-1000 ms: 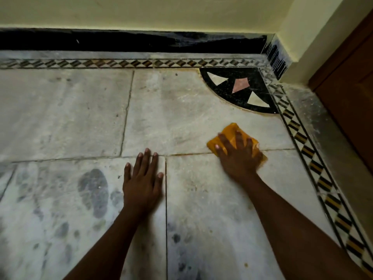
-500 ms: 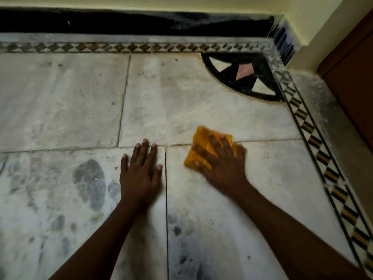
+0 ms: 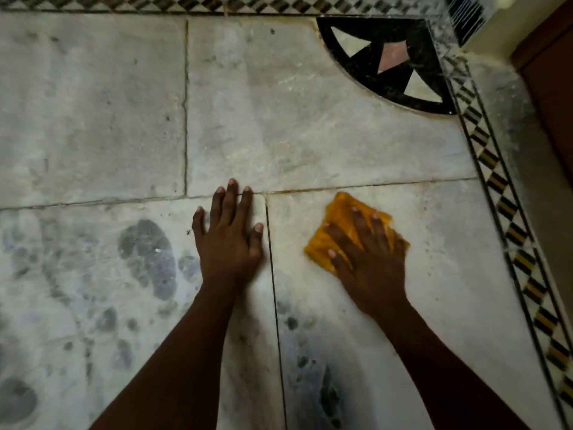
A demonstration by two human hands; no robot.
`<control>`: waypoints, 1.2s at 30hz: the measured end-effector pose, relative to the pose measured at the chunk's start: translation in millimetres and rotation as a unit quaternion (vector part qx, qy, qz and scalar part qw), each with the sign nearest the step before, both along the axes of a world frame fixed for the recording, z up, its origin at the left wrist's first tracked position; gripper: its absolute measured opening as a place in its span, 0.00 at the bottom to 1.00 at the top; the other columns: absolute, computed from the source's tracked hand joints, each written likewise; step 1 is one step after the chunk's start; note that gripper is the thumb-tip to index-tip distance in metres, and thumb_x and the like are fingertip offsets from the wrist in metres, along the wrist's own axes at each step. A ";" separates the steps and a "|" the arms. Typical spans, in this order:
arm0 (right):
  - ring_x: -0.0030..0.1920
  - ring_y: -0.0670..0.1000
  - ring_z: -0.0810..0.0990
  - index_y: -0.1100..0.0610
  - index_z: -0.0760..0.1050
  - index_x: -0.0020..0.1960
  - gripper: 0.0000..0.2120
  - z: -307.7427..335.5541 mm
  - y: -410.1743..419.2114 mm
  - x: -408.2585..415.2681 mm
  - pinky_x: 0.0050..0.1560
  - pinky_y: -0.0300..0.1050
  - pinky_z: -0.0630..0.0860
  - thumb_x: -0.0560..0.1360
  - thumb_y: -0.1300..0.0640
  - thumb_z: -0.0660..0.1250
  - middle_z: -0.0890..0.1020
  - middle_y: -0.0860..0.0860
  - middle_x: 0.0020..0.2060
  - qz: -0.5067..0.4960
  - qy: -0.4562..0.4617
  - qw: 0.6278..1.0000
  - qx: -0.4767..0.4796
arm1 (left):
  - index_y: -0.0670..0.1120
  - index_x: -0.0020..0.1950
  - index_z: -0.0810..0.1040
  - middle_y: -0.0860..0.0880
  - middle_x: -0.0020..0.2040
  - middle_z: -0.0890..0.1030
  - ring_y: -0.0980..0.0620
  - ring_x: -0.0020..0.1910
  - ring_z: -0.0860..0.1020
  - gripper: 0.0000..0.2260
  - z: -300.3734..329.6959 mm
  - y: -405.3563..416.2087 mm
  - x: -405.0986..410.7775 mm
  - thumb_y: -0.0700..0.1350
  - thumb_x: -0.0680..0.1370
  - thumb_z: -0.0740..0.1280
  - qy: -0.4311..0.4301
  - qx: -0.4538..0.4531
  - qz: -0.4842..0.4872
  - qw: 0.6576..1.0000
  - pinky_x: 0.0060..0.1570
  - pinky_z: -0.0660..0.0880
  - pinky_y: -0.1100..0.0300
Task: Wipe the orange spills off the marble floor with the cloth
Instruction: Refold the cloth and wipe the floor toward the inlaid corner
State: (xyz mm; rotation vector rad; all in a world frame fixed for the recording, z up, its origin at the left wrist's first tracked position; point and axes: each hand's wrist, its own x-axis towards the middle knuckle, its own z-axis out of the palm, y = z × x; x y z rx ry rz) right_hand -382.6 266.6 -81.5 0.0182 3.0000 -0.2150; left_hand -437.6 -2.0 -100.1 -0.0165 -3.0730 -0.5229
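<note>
An orange cloth (image 3: 333, 217) lies flat on the pale marble floor (image 3: 310, 135), just below a tile seam. My right hand (image 3: 367, 256) presses down on the cloth with fingers spread, covering most of it. My left hand (image 3: 231, 240) rests flat on the floor to the left of a vertical seam, fingers apart, holding nothing. A faint orange tint runs along the horizontal seam (image 3: 310, 189) above the cloth. No distinct orange puddle shows elsewhere.
Dark wet patches and footprints (image 3: 145, 256) mark the tiles at the lower left. A black corner inlay (image 3: 390, 66) sits at the upper right. A chequered border strip (image 3: 496, 187) runs down the right side, with a brown door (image 3: 555, 88) beyond it.
My right hand has slid the cloth across the seam, first left then back toward me onto the lower right tile. The view has tilted further down; my left hand stays planted.
</note>
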 end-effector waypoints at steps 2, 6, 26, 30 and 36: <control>0.83 0.59 0.55 0.29 0.59 0.79 0.26 -5.1 -2.3 -24.9 0.75 0.72 0.56 0.82 0.31 0.46 0.56 0.47 0.84 -0.095 0.031 0.995 0.009 | 0.55 0.86 0.57 0.52 0.88 0.52 0.51 0.86 0.52 0.32 -3.7 3.5 2.8 0.58 0.82 0.55 0.011 -0.005 -0.002 1.000 0.81 0.52 0.40; 0.84 0.61 0.49 0.29 0.56 0.79 0.25 -10.4 -31.8 -78.8 0.76 0.75 0.47 0.83 0.31 0.46 0.53 0.47 0.85 -0.212 0.031 0.976 -0.041 | 0.56 0.85 0.59 0.52 0.87 0.55 0.50 0.86 0.55 0.32 -3.8 1.3 3.2 0.59 0.80 0.55 0.019 -0.002 -0.013 1.000 0.79 0.53 0.41; 0.84 0.61 0.50 0.29 0.55 0.80 0.28 -7.7 -38.9 64.4 0.76 0.74 0.44 0.81 0.32 0.42 0.51 0.46 0.85 -0.072 0.034 0.996 -0.049 | 0.50 0.87 0.49 0.53 0.86 0.46 0.51 0.86 0.48 0.36 -7.0 10.2 92.1 0.64 0.81 0.40 -0.013 -0.029 -0.114 0.993 0.83 0.47 0.44; 0.82 0.59 0.61 0.31 0.63 0.78 0.24 -16.0 -6.1 147.6 0.74 0.70 0.58 0.83 0.33 0.48 0.61 0.47 0.83 0.007 0.081 0.996 -0.018 | 0.48 0.86 0.55 0.51 0.86 0.51 0.52 0.85 0.50 0.35 -12.5 4.1 112.0 0.62 0.82 0.42 0.012 -0.019 -0.117 0.993 0.83 0.49 0.45; 0.84 0.62 0.46 0.31 0.54 0.81 0.28 -9.9 -1.3 75.9 0.76 0.76 0.42 0.82 0.30 0.46 0.49 0.47 0.85 -0.209 0.010 0.976 -0.052 | 0.49 0.87 0.51 0.50 0.87 0.48 0.50 0.86 0.49 0.37 -10.7 12.8 113.8 0.62 0.80 0.39 -0.013 -0.028 -0.104 0.994 0.83 0.47 0.44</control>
